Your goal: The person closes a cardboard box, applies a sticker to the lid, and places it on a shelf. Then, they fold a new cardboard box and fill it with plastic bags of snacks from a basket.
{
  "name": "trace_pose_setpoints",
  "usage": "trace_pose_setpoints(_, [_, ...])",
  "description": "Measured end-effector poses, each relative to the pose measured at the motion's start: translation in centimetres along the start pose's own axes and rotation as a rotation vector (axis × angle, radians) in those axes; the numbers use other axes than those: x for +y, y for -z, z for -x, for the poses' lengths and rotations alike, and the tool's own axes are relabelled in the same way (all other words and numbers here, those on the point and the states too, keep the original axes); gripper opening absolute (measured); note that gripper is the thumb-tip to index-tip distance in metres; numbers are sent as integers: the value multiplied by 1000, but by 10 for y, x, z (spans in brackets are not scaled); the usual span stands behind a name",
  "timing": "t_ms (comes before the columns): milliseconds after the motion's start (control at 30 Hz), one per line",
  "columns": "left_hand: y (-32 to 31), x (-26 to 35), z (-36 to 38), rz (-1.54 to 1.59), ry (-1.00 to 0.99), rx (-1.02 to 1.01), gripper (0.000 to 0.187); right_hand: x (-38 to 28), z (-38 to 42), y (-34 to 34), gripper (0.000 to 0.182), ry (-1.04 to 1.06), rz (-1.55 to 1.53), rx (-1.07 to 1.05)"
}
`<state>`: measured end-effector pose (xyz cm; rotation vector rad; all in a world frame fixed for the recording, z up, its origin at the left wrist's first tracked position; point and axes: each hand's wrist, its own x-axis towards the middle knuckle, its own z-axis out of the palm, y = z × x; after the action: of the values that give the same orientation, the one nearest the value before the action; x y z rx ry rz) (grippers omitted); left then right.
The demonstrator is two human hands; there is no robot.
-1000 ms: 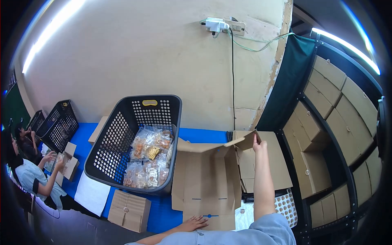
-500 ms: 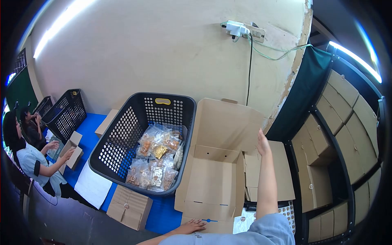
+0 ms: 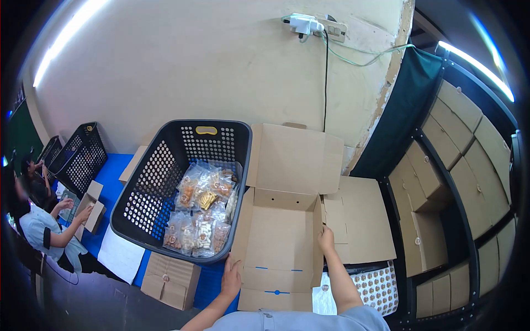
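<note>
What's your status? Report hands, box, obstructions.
Left hand at left edge of box, right hand at its right side. Box open, lid up, nothing visible inside. Basket close on box's left.

Open brown rectangular cardboard box [image 3: 280, 231]: is showing smooth, matt faces.
Black perforated rectangular plastic basket [image 3: 175, 146]: is looking smooth.
Clear flat plastic packets [image 3: 205, 231]: are gleaming, glossy.
Flat beige wall [image 3: 182, 66]: is showing a rough right edge.

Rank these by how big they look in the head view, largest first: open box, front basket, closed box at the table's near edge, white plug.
1. Open box and front basket: too alike to rank
2. Closed box
3. White plug
</note>
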<state>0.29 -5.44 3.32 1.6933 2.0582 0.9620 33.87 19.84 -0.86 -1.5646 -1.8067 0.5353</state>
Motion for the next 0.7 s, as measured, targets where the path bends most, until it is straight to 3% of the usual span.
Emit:
trace_pose_setpoints(133, [-8, 16, 5, 204, -42, 61, 49, -50, 33, 15, 34, 22, 95, 131])
trace_pose_setpoints(200, [-12, 36, 17, 320, -40, -65, 51, -66, 44, 20, 34, 47, 94, 148])
trace_pose_setpoints(367, [-32, 24, 31, 269, -221, -52, 47, -106, 77, 44, 34, 167, 120, 294])
trace_pose_setpoints(567, [-39, 12, 43, 245, -300, -117, 45, -86, 86, 42, 32, 96, 91, 339])
trace_pose_setpoints(667, [-38, 10, 41, 296, -264, -68, 45, -86, 95, 48, 30, 74, -13, 412])
trace_pose_setpoints(700, [-35, 8, 42, 362, -166, -23, 47, -82, 98, 50, 30, 69, -11, 411])
